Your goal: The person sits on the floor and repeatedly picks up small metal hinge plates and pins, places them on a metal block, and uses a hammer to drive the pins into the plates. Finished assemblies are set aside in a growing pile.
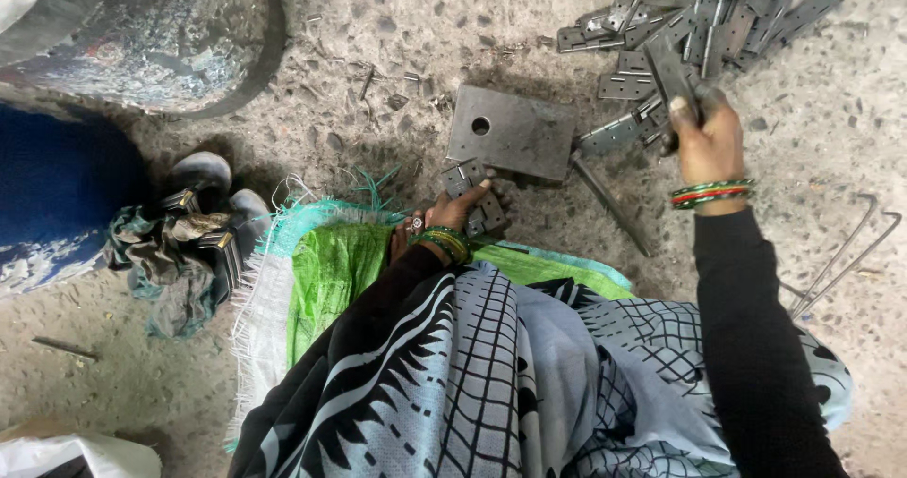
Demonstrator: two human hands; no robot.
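Workshop: metal hinges heaped on gritty concrete floor.

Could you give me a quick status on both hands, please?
Right hand grips a hinge at the pile. Left hand on hinges beside the steel block.

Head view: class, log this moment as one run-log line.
left hand: on small hinge stack | right hand: grips hinge at hinge pile | steel block: between

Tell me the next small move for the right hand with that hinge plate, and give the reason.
Probably carry it back to the steel block. The right hand grips a hinge plate at the edge of the pile, while the left hand rests on a few plates beside the block, which lies bare.
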